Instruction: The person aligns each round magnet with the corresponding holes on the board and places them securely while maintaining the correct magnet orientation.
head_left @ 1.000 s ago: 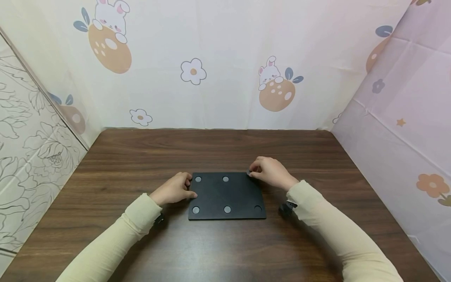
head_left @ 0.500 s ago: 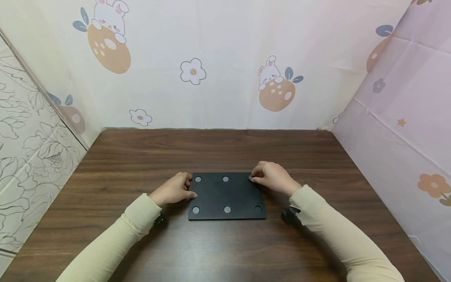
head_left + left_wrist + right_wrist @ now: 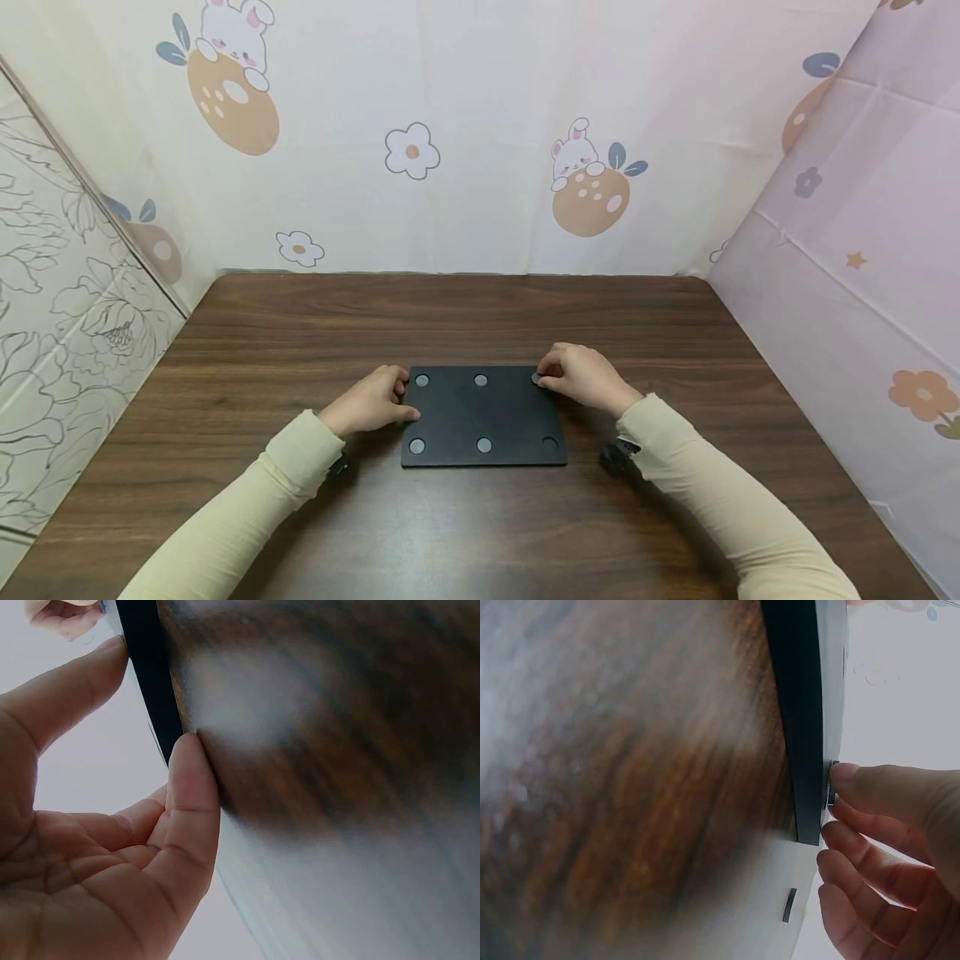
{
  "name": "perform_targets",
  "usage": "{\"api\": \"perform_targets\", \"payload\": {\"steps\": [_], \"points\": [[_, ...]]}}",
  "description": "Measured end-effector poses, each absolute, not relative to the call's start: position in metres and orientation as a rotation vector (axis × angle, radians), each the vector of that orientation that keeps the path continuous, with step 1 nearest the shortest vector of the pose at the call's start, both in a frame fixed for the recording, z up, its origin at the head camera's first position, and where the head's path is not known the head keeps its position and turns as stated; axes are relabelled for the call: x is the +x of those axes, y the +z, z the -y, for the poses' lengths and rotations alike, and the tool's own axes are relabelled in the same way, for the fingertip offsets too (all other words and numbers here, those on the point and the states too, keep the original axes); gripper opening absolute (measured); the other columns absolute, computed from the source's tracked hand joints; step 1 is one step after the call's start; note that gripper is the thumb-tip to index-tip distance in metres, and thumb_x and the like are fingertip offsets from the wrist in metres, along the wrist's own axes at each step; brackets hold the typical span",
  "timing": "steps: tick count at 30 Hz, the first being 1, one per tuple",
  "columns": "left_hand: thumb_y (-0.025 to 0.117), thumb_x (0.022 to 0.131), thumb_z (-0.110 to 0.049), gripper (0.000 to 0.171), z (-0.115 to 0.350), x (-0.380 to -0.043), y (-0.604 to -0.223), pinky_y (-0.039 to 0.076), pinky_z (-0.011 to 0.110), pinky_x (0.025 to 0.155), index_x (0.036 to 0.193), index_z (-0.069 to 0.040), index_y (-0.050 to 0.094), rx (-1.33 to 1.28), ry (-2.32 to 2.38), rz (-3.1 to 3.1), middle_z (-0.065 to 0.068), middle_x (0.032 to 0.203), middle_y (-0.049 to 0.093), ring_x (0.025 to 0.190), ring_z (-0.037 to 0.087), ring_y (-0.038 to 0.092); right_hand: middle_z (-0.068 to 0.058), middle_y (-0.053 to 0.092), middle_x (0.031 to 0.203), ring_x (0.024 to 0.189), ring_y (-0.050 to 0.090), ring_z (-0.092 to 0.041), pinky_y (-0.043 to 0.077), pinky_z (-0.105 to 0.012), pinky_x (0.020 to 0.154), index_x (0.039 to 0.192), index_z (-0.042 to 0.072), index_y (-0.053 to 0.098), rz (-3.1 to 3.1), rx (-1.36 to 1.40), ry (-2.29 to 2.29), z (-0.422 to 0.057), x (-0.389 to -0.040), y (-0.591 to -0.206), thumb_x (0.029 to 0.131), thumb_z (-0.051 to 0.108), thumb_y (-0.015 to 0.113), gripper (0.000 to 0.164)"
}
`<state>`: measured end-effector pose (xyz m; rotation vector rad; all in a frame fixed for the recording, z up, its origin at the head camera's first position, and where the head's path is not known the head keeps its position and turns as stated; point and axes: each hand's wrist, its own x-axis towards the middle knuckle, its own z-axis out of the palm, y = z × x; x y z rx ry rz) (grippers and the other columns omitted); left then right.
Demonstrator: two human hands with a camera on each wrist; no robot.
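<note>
A flat black rectangular board [image 3: 483,414] lies mid-table, with several grey discs [image 3: 483,446] set in round recesses. Thumb on top and fingers against the side, my left hand [image 3: 369,402] grips the board's left edge; the left wrist view shows this hold closely. At the far right corner, my right hand [image 3: 585,379] pinches a small round disc [image 3: 536,378] between thumb and finger, mostly covered by the fingertips. In the right wrist view, that thin disc [image 3: 832,782] sits at the board's top face under the thumb. The near right recess [image 3: 550,445] holds no disc.
A brown wood-grain table [image 3: 465,533] surrounds the board. Patterned cloth [image 3: 480,192] hangs along the back and right. In the right wrist view, a small dark curved piece [image 3: 789,905] lies beyond the board's end. Black wrist devices [image 3: 617,457] show under the sleeves.
My right hand has shifted slightly nearer and to the right, bringing the disc from the board's far edge onto its far right corner. The left hand and board have stayed put.
</note>
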<state>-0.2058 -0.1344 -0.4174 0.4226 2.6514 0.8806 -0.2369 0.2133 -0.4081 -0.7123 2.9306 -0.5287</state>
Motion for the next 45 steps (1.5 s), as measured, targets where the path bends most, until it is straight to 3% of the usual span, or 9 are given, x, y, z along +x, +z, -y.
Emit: {"api": "perform_targets", "payload": {"steps": [45], "points": [[0.079, 0.082, -0.022, 0.065, 0.1351, -0.2053, -0.4166, 0.049, 0.040, 0.084, 0.131, 0.010, 0.050, 0.420, 0.901, -2.651, 0.016, 0.109, 0.057, 0.094, 0.023, 0.056, 0.000, 0.066, 0.099, 0.082, 0.062, -0.014, 0.053, -0.036, 0.074, 0.104, 0.014, 0.075, -2.922, -0.689, -0.536, -0.2121, -0.2378, -0.4094, 0.087, 0.022, 0.075, 0.018]]}}
